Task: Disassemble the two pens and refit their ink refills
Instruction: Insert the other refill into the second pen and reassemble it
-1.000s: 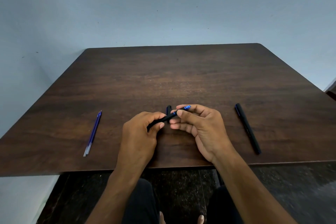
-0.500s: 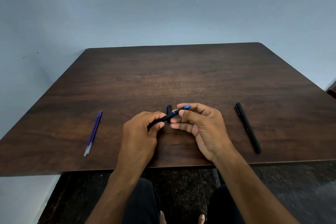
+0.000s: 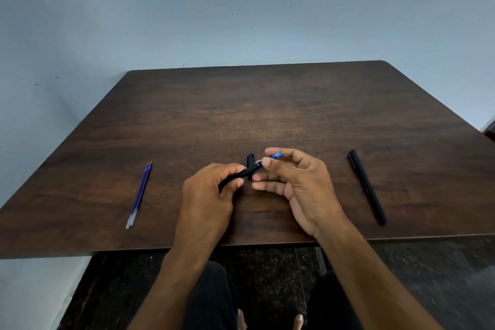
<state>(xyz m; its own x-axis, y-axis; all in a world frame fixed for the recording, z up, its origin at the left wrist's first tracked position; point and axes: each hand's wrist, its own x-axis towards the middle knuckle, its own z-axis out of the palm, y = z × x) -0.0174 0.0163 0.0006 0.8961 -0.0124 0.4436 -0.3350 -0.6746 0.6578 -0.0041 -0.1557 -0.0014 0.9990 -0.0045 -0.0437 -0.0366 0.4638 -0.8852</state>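
While the left hand (image 3: 206, 195) gripped the slim black pen barrel (image 3: 238, 175), its long axis pointed up-right toward the right hand (image 3: 297, 182), whose grip pinched the small blue tip (image 3: 277, 155).

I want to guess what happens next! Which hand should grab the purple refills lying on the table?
Left, probably. The refills lie on the left side of the table, nearer the left hand. That hand must first set down the pen barrel; the right hand pinches the blue tip.

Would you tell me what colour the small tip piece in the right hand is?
Metallic blue tip piece; head view.
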